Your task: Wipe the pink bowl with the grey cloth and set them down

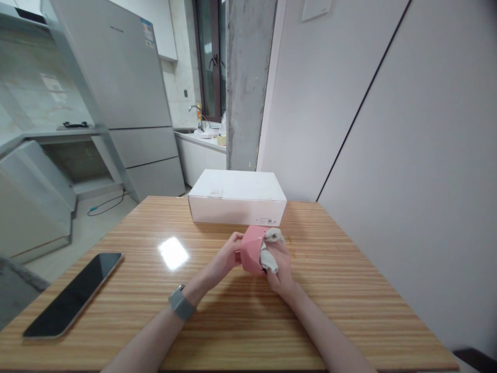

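Tilted just above the table, a small pink container (251, 249) with flat, angled sides has its opening turned to the right. My left hand (230, 252) grips it from the left side, fingers closed around its wall. On the other side my right hand (282, 264) is closed on a white cloth (268, 259), which is bunched at the container's mouth and pressed against its rim. Part of the cloth shows above my right fingers. The inside of the container is hidden by the cloth and hand.
A closed white box (237, 199) lies behind the hands on the wood-grain table (334, 290). At the left lies a black phone (73, 295). A white wall (411, 171) runs along the right side. A fridge (120, 77) and a sink counter (202, 140) stand farther back.
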Action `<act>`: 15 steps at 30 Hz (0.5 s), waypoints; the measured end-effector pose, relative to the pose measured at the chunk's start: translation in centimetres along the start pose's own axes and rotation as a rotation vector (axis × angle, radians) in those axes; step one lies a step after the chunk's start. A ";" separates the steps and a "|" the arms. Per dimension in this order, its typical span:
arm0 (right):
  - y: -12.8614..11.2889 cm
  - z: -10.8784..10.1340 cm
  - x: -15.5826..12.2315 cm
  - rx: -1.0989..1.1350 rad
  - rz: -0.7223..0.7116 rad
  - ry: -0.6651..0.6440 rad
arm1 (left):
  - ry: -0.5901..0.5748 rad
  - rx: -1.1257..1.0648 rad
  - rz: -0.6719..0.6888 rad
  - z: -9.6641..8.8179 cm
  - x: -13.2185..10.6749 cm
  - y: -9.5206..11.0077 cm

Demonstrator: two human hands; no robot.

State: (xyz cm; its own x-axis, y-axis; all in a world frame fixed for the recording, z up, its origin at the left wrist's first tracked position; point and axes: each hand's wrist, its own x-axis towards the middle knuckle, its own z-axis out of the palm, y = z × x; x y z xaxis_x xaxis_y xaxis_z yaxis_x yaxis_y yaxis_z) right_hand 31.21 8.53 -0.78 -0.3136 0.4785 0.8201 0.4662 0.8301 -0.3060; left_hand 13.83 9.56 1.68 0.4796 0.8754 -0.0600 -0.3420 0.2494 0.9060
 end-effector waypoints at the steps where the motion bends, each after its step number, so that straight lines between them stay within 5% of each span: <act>1: -0.1 0.1 0.0 -0.022 -0.066 -0.045 | 0.023 -0.033 -0.018 -0.1 0.3 -0.3; 5: -0.9 0.6 0.2 -0.133 -0.418 -0.199 | 0.019 0.023 -0.035 -0.9 0.9 -0.7; 7: -1.2 0.8 0.3 -0.162 -0.484 -0.219 | 0.023 0.097 -0.016 -1.2 0.7 -0.4; 12: -0.4 0.4 0.1 -0.143 -0.382 -0.206 | 0.104 0.376 0.109 -0.7 -0.2 0.5; 15: 0.2 -0.2 -0.1 -0.106 -0.185 -0.150 | 0.065 0.349 0.181 0.3 -0.8 0.9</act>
State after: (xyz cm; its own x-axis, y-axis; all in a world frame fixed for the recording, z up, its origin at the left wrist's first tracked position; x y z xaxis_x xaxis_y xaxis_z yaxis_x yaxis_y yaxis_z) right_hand 31.46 8.58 -0.79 -0.5173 0.3649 0.7741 0.4712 0.8766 -0.0983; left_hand 13.40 8.97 2.65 0.3812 0.9193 0.0976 -0.1155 -0.0573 0.9917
